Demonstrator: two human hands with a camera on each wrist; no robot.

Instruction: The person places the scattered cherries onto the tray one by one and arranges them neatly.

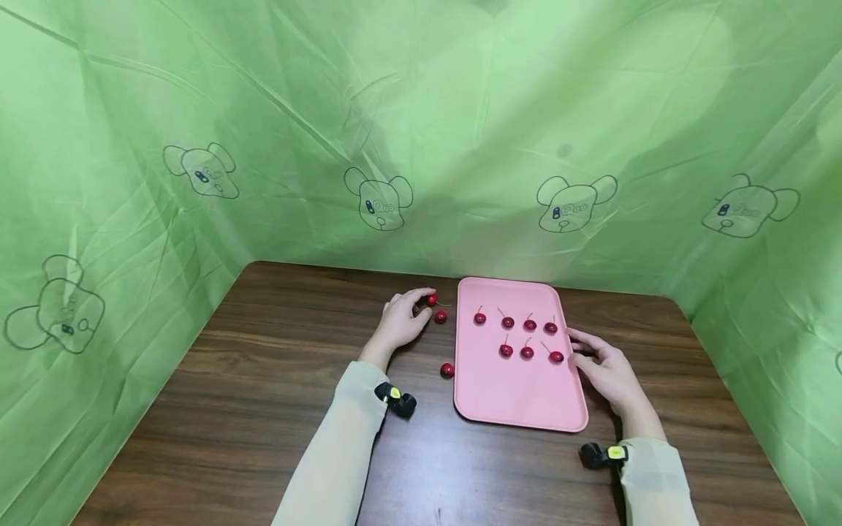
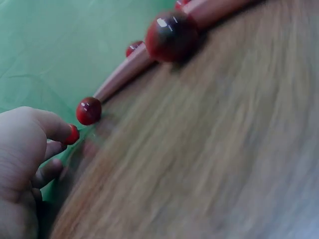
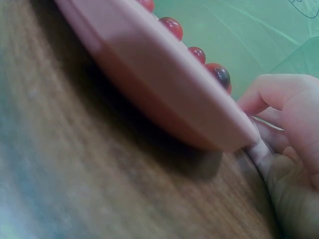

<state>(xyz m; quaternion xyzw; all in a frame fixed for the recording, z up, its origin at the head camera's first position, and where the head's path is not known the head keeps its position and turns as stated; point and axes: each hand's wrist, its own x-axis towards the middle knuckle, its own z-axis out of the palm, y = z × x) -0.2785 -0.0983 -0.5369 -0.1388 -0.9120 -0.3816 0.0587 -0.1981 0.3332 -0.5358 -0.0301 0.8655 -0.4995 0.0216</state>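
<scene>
A pink tray [image 1: 520, 398] lies on the wooden table with several red cherries [image 1: 527, 352] on it in two rows. My left hand [image 1: 403, 321] is just left of the tray's far corner and pinches a cherry [image 1: 430, 299] between thumb and forefinger; the left wrist view shows this cherry [image 2: 73, 134] at the fingertip. A second cherry [image 1: 440, 317] lies on the table beside that hand, and a third [image 1: 447, 370] sits nearer me. My right hand [image 1: 608, 369] rests against the tray's right rim [image 3: 219, 132] with fingers loosely bent, close to the nearest cherry [image 1: 556, 356].
Green cloth walls [image 1: 421, 131] with printed cartoon heads close in the table at the back and both sides. Bare brown tabletop [image 1: 263, 394] stretches left and toward me. The loose cherry [image 2: 171, 36] lies near the tray's left edge [image 2: 127, 69].
</scene>
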